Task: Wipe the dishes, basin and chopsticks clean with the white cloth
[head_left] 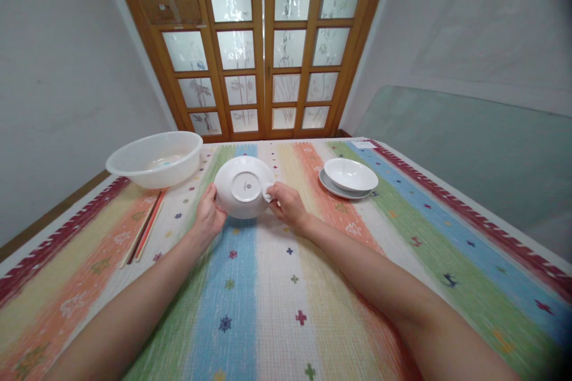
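A white plate (230,190) is held up over the middle of the table, tilted so its underside faces me, with the foot ring and a small dark mark showing. My left hand (211,211) grips its left rim, fingers partly hidden behind it. At the right rim, my right hand (286,202) is closed in a pinch on a small crumpled white wad (269,193) pressed against the plate. Whether the wad is cloth or paper I cannot tell. To the right, a white bowl (351,175) rests on another plate (344,191).
A translucent white basin (154,161) stands at the back left. Several chopsticks (143,227), red and pale, lie in front of it. A striped tablecloth (277,309) covers the table. A small white paper (363,144) lies near the far right corner.
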